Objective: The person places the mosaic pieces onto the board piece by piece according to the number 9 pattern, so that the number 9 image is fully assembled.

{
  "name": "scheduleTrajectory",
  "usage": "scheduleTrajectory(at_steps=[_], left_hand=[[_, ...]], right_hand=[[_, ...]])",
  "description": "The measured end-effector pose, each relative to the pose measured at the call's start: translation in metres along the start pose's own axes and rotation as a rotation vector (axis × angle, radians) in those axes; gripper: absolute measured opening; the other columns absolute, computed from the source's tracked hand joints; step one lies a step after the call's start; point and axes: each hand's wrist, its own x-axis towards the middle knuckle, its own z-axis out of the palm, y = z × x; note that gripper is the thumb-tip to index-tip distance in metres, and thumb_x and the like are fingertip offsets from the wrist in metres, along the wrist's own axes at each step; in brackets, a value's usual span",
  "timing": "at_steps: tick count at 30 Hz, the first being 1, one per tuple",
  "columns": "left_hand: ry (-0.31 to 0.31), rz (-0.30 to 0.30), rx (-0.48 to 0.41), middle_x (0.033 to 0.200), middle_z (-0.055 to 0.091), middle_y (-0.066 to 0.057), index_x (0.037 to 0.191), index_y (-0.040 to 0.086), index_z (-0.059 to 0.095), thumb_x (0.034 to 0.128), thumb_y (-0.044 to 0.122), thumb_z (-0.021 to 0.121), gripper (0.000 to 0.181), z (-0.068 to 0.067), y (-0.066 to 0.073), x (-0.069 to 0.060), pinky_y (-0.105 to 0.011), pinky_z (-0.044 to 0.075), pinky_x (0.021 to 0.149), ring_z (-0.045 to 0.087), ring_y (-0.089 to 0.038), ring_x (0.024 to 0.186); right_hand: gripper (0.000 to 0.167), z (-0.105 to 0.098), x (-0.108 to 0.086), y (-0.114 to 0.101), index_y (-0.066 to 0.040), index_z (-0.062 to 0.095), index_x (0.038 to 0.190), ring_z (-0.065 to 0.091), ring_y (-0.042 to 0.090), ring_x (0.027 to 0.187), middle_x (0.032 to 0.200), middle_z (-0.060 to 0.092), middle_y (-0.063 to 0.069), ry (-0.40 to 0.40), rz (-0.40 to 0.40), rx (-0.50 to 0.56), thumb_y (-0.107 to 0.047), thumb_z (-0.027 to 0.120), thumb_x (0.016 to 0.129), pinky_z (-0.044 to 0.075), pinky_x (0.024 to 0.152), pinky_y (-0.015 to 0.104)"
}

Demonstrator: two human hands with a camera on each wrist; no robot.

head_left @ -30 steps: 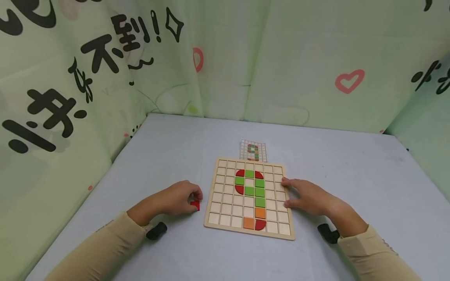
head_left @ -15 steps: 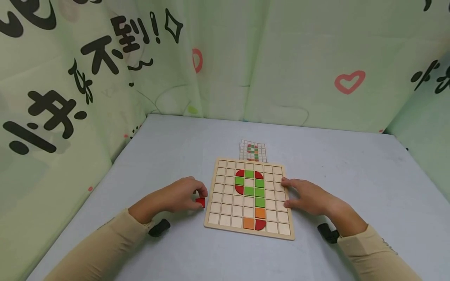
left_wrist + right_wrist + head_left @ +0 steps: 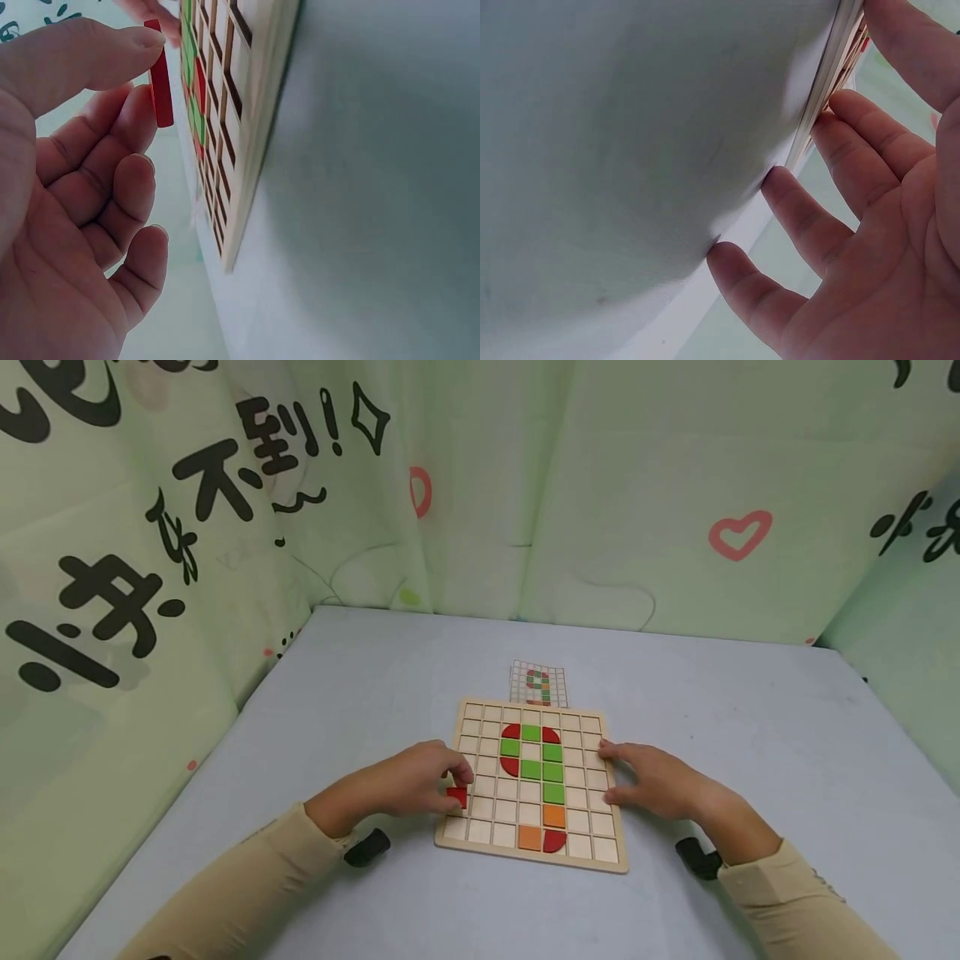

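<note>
My left hand (image 3: 408, 779) pinches a flat red tile (image 3: 457, 797) between thumb and fingertips, over the left part of a wooden grid board (image 3: 504, 835). In the left wrist view the red tile (image 3: 160, 82) stands edge-on, and the other fingers curl loosely. My right hand (image 3: 660, 782) rests at the board's right edge, its thumb and a finger touching the frame. Its fingers look fairly straight in the right wrist view, two of them touching the table. Green tiles (image 3: 552, 772), orange tiles (image 3: 529, 837) and rounded red pieces (image 3: 554, 841) lie in the board's squares.
Behind the board lies a card (image 3: 558, 685) printed with a coloured grid pattern, partly covered by the board's far edge. A pale cloth covers the table (image 3: 720, 710). Light green curtains (image 3: 630, 485) with black characters and hearts enclose the back and sides.
My left hand has moved right with the red tile, from beside the board to over its left squares. My right hand stays at the right edge.
</note>
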Motion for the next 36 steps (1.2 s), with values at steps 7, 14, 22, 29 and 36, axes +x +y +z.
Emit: scheduleTrajectory(at_steps=[7, 14, 22, 29, 36], left_hand=[[-0.016, 0.037, 0.03, 0.093, 0.059, 0.01, 0.102, 0.014, 0.069, 0.0849, 0.016, 0.08, 0.021, 0.006, 0.009, 0.008, -0.027, 0.048, 0.079, 0.051, -0.014, 0.095], [-0.043, 0.075, 0.054, 0.091, 0.061, 0.012, 0.102, 0.014, 0.071, 0.0867, 0.015, 0.079, 0.017, 0.013, 0.018, 0.017, -0.025, 0.047, 0.081, 0.051, -0.011, 0.095], [-0.056, 0.079, 0.101, 0.086, 0.059, 0.014, 0.1, 0.015, 0.071, 0.0855, 0.016, 0.08, 0.017, 0.019, 0.028, 0.022, -0.021, 0.046, 0.077, 0.05, -0.008, 0.09], [-0.077, 0.073, 0.143, 0.083, 0.057, 0.014, 0.099, 0.018, 0.071, 0.0843, 0.019, 0.082, 0.018, 0.028, 0.034, 0.025, -0.017, 0.046, 0.071, 0.05, -0.006, 0.086], [-0.09, 0.085, 0.156, 0.083, 0.057, 0.014, 0.099, 0.018, 0.072, 0.0848, 0.018, 0.081, 0.017, 0.031, 0.037, 0.026, -0.016, 0.046, 0.071, 0.05, -0.005, 0.085]], right_hand=[[0.071, 0.001, 0.0, 0.001, 0.005, 0.046, 0.144, 0.036, 0.047, 0.138, 0.152, 0.041, 0.024, 0.001, -0.004, 0.001, -0.027, 0.077, 0.089, 0.032, 0.108, 0.061], [0.07, 0.001, 0.0, 0.001, 0.005, 0.047, 0.144, 0.035, 0.047, 0.138, 0.152, 0.04, 0.024, 0.001, -0.002, 0.008, -0.026, 0.077, 0.089, 0.031, 0.108, 0.061], [0.07, 0.001, 0.0, 0.001, 0.005, 0.046, 0.144, 0.036, 0.047, 0.138, 0.151, 0.041, 0.024, 0.01, -0.013, -0.001, -0.026, 0.077, 0.089, 0.031, 0.108, 0.061], [0.07, 0.002, 0.0, 0.001, 0.005, 0.046, 0.144, 0.036, 0.048, 0.137, 0.151, 0.041, 0.024, 0.011, -0.009, -0.011, -0.026, 0.077, 0.089, 0.031, 0.108, 0.061], [0.071, 0.001, 0.0, 0.0, 0.005, 0.046, 0.144, 0.037, 0.047, 0.137, 0.151, 0.041, 0.024, 0.014, -0.012, -0.012, -0.026, 0.077, 0.089, 0.032, 0.108, 0.061]])
